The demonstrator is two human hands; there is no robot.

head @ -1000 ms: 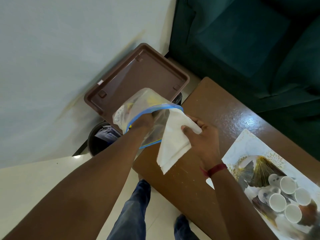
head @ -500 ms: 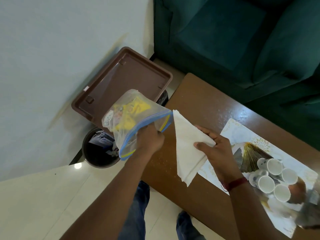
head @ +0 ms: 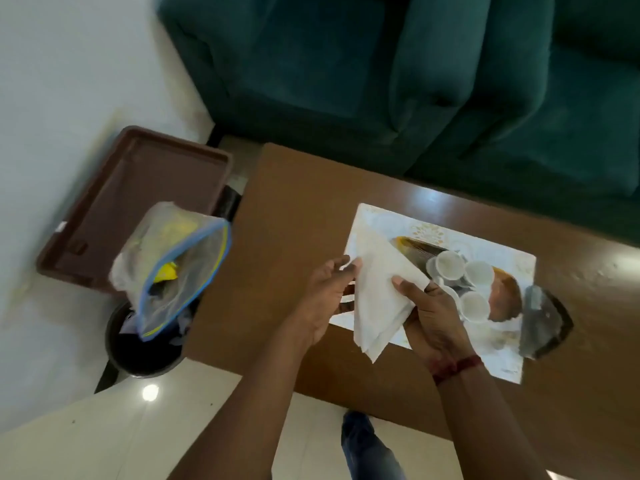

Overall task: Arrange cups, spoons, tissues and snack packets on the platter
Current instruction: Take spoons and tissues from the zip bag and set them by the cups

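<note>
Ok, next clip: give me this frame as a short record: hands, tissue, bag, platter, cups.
left hand: at the left edge of the tissue; grip unclear
right hand: pinches the tissue, thumb on top
tissue: white, folded, held above the near-left part of the platter
platter: white, patterned, on the brown table
cups: white, clustered on the platter
zip bag: in neither hand, over the bin left of the table
</note>
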